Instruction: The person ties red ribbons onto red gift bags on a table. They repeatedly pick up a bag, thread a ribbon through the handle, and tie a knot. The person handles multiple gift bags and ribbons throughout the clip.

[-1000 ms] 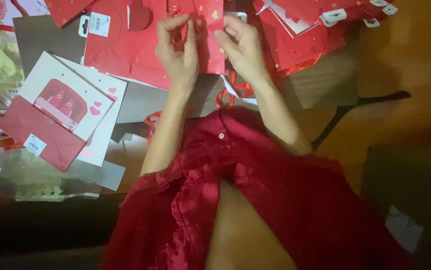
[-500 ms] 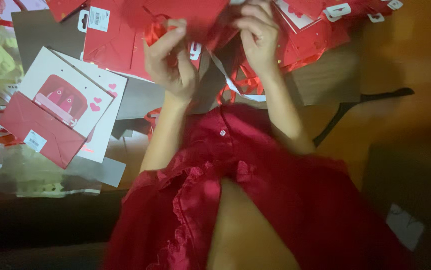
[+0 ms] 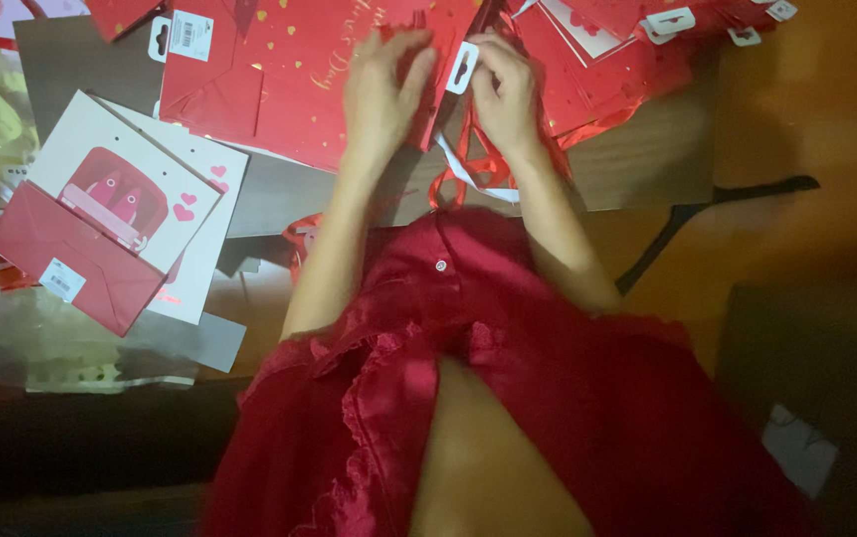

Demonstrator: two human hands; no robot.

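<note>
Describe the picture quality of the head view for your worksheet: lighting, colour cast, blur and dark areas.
Head view: dim, warm orange-red light; left hand and right hand on the red gift bag look slightly soft; the red garment in the foreground is blurred; bottom-left and right edges fall into deep shadow; no strong glare.

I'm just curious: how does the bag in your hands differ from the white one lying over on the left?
The red bag is red all over with small gold hearts; the white bag is white-fronted with a red picture and pink hearts. The left hand and right hand are on the red bag, while the white bag lies untouched. The red bag's tag sits at its edge; the white bag's label sits on its red base. Both lie flat.
</note>
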